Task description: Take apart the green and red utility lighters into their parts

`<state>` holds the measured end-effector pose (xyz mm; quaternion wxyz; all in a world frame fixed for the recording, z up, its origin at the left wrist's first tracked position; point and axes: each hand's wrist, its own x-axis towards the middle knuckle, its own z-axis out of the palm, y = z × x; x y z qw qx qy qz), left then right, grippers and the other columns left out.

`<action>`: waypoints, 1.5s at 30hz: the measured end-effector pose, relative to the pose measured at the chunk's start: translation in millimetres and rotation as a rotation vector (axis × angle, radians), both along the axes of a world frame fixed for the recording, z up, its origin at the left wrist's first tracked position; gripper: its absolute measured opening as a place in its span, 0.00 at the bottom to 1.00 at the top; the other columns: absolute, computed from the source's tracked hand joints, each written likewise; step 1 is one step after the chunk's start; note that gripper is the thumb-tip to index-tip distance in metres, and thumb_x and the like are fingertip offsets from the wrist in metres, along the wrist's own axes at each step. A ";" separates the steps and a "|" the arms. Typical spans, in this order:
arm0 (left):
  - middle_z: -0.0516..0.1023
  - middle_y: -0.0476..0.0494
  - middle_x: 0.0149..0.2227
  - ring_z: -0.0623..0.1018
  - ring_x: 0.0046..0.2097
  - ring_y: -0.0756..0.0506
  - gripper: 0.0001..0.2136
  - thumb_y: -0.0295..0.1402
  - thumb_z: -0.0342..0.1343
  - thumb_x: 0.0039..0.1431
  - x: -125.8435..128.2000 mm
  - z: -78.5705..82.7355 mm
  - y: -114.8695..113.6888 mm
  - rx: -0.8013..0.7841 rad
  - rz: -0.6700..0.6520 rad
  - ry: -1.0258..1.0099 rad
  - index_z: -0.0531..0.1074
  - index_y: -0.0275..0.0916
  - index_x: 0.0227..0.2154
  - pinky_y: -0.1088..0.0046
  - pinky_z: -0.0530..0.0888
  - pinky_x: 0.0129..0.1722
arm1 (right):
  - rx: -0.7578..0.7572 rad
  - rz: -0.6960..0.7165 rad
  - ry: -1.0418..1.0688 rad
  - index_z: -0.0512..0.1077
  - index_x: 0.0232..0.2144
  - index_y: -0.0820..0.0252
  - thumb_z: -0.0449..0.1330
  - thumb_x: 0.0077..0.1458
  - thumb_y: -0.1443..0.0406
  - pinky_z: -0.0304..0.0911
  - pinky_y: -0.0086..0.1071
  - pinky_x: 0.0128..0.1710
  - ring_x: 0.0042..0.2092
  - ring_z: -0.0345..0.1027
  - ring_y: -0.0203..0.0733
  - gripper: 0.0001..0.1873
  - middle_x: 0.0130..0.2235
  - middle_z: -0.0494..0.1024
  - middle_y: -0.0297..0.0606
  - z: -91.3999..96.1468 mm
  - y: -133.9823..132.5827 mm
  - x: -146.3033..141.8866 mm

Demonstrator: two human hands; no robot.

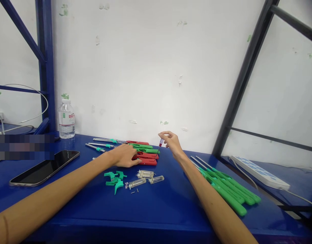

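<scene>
My left hand (125,156) rests palm down on a pile of red and green long-nosed lighters (145,152) lying on the blue table (150,206), its fingers curled over a red one. My right hand (172,140) is raised just right of the pile and pinches a small tube with a red part and a thin dark rod (160,145) that points down toward the red lighters. In front of the pile lie green plastic triggers (115,179) and several clear plastic tubes (145,178), with tiny loose parts beside them.
A row of green lighters (227,188) lies to the right of my right forearm. A phone (45,167) lies at the left, a water bottle (66,119) stands by the wall, and a white power strip (260,172) sits far right. Blue and black frame posts flank the table.
</scene>
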<state>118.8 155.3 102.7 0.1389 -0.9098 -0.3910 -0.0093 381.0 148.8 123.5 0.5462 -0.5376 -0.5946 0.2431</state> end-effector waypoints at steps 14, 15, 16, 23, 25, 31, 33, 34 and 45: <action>0.81 0.47 0.37 0.81 0.38 0.46 0.19 0.51 0.59 0.74 0.2 -0.7 -0.7 0.001 -0.027 -0.035 0.78 0.37 0.41 0.62 0.81 0.44 | 0.024 0.136 0.125 0.77 0.40 0.62 0.67 0.72 0.57 0.66 0.26 0.26 0.26 0.67 0.30 0.13 0.36 0.80 0.32 2.3 -4.2 -2.6; 0.81 0.47 0.37 0.81 0.38 0.46 0.19 0.51 0.59 0.74 0.3 -0.3 -1.0 0.000 -0.031 -0.033 0.78 0.37 0.40 0.62 0.81 0.43 | 0.024 0.140 0.133 0.77 0.41 0.62 0.67 0.72 0.57 0.65 0.25 0.25 0.26 0.66 0.30 0.13 0.36 0.80 0.32 2.3 -4.3 -2.5; 0.81 0.47 0.37 0.81 0.37 0.47 0.19 0.51 0.59 0.74 0.5 0.0 -1.4 -0.001 -0.033 -0.030 0.78 0.37 0.40 0.62 0.81 0.43 | 0.025 0.145 0.139 0.77 0.42 0.62 0.66 0.72 0.56 0.64 0.25 0.25 0.25 0.64 0.29 0.14 0.36 0.81 0.32 2.3 -4.3 -2.4; 0.81 0.47 0.37 0.81 0.38 0.46 0.19 0.51 0.59 0.74 1.8 0.0 -2.1 0.003 -0.028 -0.022 0.78 0.37 0.41 0.62 0.81 0.44 | 0.029 0.148 0.153 0.81 0.41 0.61 0.67 0.67 0.48 0.58 0.26 0.22 0.25 0.66 0.29 0.20 0.41 0.84 0.37 0.8 -4.0 -5.6; 0.81 0.47 0.37 0.81 0.37 0.47 0.19 0.51 0.59 0.74 1.6 -0.7 -1.3 0.004 -0.034 -0.032 0.78 0.37 0.40 0.62 0.81 0.43 | 0.041 0.130 0.150 0.82 0.39 0.59 0.67 0.64 0.47 0.58 0.26 0.23 0.27 0.69 0.31 0.21 0.41 0.84 0.36 -0.5 -4.2 -6.8; 0.81 0.48 0.36 0.80 0.36 0.47 0.19 0.51 0.59 0.74 1.0 -1.5 1.0 -0.004 -0.046 -0.042 0.77 0.38 0.40 0.63 0.81 0.42 | 0.046 0.128 0.110 0.79 0.41 0.62 0.70 0.68 0.55 0.66 0.27 0.28 0.31 0.71 0.33 0.14 0.37 0.80 0.33 -0.9 -6.0 -7.4; 0.81 0.48 0.36 0.80 0.36 0.47 0.19 0.51 0.59 0.74 1.1 -1.2 0.5 -0.003 -0.044 -0.038 0.77 0.38 0.39 0.63 0.81 0.43 | 0.031 0.138 0.107 0.78 0.45 0.62 0.68 0.71 0.58 0.70 0.28 0.29 0.31 0.71 0.33 0.12 0.38 0.80 0.33 -0.1 -6.0 -7.0; 0.81 0.48 0.36 0.81 0.37 0.47 0.19 0.51 0.59 0.74 1.3 -0.9 0.0 -0.002 -0.041 -0.035 0.78 0.38 0.39 0.63 0.81 0.43 | 0.024 0.144 0.109 0.78 0.47 0.62 0.67 0.72 0.58 0.71 0.28 0.30 0.31 0.72 0.33 0.12 0.39 0.80 0.34 0.3 -5.9 -7.0; 0.81 0.48 0.35 0.82 0.38 0.46 0.21 0.52 0.57 0.75 3.7 3.3 -5.4 0.007 -0.006 0.026 0.78 0.38 0.38 0.61 0.81 0.45 | -0.011 0.143 0.143 0.77 0.50 0.62 0.65 0.73 0.57 0.73 0.29 0.32 0.33 0.74 0.35 0.13 0.43 0.81 0.36 -1.4 -4.7 -8.8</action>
